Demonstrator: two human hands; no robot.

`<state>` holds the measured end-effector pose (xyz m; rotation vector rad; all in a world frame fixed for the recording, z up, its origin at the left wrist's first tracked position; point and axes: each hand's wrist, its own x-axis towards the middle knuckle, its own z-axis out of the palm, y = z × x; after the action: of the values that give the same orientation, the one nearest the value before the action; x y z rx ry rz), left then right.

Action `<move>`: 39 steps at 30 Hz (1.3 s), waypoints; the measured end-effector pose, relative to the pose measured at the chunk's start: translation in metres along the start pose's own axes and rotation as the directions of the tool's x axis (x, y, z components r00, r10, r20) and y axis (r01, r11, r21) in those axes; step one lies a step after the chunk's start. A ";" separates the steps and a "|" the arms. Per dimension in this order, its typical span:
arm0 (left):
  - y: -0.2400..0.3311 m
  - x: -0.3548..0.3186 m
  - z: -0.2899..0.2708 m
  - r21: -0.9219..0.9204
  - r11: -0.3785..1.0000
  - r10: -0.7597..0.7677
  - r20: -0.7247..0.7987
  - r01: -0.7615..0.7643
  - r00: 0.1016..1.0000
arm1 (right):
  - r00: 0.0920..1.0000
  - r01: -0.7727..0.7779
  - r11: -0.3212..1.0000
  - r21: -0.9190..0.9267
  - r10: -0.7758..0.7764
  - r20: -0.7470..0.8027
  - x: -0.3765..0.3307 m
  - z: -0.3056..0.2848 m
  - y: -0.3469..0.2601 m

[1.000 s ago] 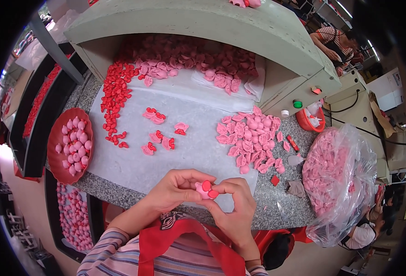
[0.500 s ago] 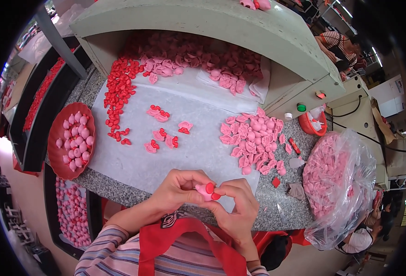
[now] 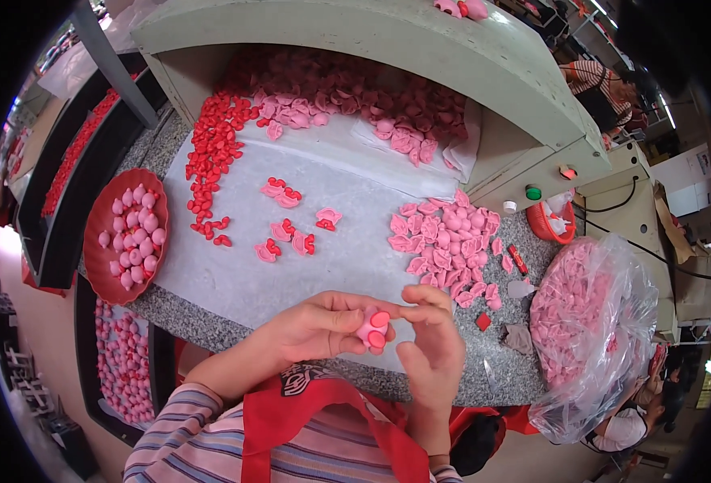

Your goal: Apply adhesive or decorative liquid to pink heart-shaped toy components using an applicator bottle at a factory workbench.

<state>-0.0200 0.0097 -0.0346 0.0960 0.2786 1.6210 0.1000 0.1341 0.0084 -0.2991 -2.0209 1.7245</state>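
One rounded pink-and-red plastic-looking piece (image 3: 375,328), lower ctr of frame, pinched by L hand (image 3: 317,325); R hand (image 3: 438,354) spread; best grip lightly.

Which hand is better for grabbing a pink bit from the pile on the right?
Probably the right hand: it's closer to the pink pile, and its thumb is spread away from its fingers. The left hand is busy holding the toy.

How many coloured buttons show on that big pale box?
2 on the pale box, right front: a green button, and a red button above and right of it. Others may be hidden.
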 end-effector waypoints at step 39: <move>-0.025 -0.002 0.021 0.703 0.589 0.595 -0.043 -0.399 0.803 | 0.982 0.057 0.898 0.437 0.028 -0.186 -0.017 0.037 0.039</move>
<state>0.0093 0.0109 -0.0201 0.5509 1.1523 2.0322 0.0920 0.1019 -0.0373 -0.2795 -1.4437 2.0004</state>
